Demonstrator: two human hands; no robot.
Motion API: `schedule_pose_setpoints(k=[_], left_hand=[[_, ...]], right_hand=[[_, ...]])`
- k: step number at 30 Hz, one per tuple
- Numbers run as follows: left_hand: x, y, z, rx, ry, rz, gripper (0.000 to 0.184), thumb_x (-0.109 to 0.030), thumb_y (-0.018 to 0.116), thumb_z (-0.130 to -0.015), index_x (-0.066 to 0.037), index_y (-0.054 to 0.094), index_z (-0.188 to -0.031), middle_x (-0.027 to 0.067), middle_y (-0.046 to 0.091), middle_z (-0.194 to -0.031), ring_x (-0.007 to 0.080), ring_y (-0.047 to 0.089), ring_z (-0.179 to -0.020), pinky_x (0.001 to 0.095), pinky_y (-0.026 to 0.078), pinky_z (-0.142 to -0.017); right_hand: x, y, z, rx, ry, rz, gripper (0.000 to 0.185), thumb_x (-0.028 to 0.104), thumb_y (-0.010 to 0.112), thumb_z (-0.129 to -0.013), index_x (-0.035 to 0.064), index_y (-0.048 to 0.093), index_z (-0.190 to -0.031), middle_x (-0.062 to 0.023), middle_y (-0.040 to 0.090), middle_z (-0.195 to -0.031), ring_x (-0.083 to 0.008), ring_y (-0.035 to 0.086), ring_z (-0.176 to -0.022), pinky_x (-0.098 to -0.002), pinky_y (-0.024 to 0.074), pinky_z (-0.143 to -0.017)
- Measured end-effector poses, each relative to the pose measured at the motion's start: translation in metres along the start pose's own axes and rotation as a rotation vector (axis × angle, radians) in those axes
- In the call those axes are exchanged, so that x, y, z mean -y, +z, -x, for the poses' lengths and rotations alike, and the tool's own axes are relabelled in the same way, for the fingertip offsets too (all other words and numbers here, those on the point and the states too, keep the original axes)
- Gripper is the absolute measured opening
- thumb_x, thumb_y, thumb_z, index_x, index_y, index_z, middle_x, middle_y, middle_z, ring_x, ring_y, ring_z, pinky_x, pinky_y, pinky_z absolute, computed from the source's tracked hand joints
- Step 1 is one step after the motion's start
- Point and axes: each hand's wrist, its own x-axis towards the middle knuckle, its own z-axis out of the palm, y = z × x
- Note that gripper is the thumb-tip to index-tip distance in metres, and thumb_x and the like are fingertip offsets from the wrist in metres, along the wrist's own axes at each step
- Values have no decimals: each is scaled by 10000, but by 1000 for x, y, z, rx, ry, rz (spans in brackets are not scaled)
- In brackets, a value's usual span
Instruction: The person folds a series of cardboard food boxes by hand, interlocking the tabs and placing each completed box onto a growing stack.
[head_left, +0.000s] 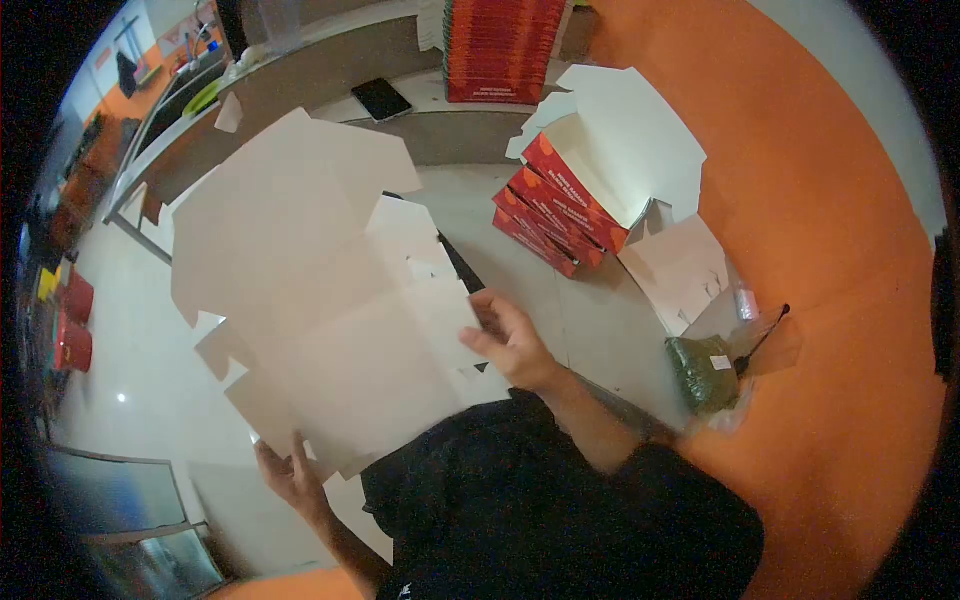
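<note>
A large flat cardboard box blank (300, 240), pale inner side up, is held in front of me, with cut flaps and slots along its edges. My right hand (508, 340) grips its right edge, thumb on top and fingers going underneath. At the lower left corner my left hand (292, 475) pinches the blank, thumb on the near face. Beyond my right hand stands a stack of red folded boxes (560, 215). On top of it sits an open box (610, 160) with its white lid raised.
A tall pile of red flat boxes (503, 50) and a black phone (382, 99) lie on the ledge ahead. To the right are a loose cardboard piece (678, 270) and a plastic bag with green contents (703, 373) by the orange wall (800, 200). Red containers (74, 320) stand far left.
</note>
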Motion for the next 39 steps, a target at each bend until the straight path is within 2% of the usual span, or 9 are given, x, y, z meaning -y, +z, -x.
schedule_pose_setpoints(k=[6, 10, 13, 18, 25, 29, 33, 36, 39], left_hand=[[-12, 8, 14, -48, -30, -44, 267, -4, 607, -848, 44, 504, -1089, 148, 552, -1111, 216, 556, -1016, 334, 478, -832], [-39, 31, 24, 249, 317, -524, 290, -40, 655, -811, 4, 545, -1076, 189, 533, -1197, 314, 539, -1098, 396, 444, -913], [-41, 38, 21, 377, 241, -694, 191, -138, 670, -803, -9, 638, -940, 192, 499, -1271, 355, 474, -1180, 426, 404, -962], [-64, 48, 5, 536, 303, -1001, 234, -207, 647, -834, 5, 657, -932, 159, 568, -1162, 332, 529, -1080, 434, 429, -900], [-79, 94, -9, 535, -57, -110, 274, -101, 589, -892, 21, 551, -1135, 135, 630, -967, 179, 641, -766, 280, 505, -645], [-80, 94, -24, 428, -28, 261, 250, -53, 590, -881, 54, 550, -1104, 96, 619, -982, 164, 616, -841, 265, 500, -685], [-103, 87, -47, 191, 20, 422, 260, -42, 560, -890, 44, 526, -1133, 117, 613, -1008, 155, 594, -886, 266, 495, -713], [-125, 86, -52, 72, 3, 571, 326, -28, 549, -891, 36, 467, -1200, 122, 605, -1026, 162, 591, -907, 293, 506, -716], [-130, 85, -52, 83, 9, 689, 385, -22, 562, -877, 20, 425, -1235, 137, 589, -1056, 184, 588, -930, 317, 523, -720]], right_hand=[[-10, 26, -4, 281, 254, -421, 350, 275, 581, -918, 40, 485, -1160, -87, 519, -1168, -169, 511, -1067, -319, 417, -941], [-53, 40, -12, 152, 278, 81, 506, 231, 747, -777, 16, 480, -1149, -117, 577, -1081, -220, 574, -986, -337, 479, -859], [-65, 44, -19, 11, 345, 140, 578, 249, 779, -718, -23, 493, -1140, -184, 626, -993, -291, 614, -924, -382, 482, -836], [-53, 49, -30, 52, 67, 663, 339, 162, 742, -732, -46, 570, -937, -138, 652, -781, -183, 630, -686, -344, 488, -616], [-20, 44, -33, 239, 65, 316, 346, 192, 707, -805, -29, 572, -1035, -125, 667, -876, -134, 612, -753, -306, 498, -673], [6, 31, -38, 323, 329, 77, 432, 270, 661, -863, -25, 531, -1151, -149, 645, -1010, -183, 627, -868, -322, 505, -767], [21, 17, -17, 443, -45, -419, 501, 367, 594, -892, 32, 482, -1247, -170, 588, -1148, -235, 566, -1072, -349, 451, -932], [53, 36, -1, 299, -642, 363, 517, 369, 622, -859, 52, 484, -1243, -158, 548, -1220, -300, 510, -1155, -371, 435, -955], [45, 46, -9, 240, -804, 585, 417, 194, 737, -739, 47, 593, -1101, -139, 557, -1222, -321, 530, -1095, -379, 488, -879]])
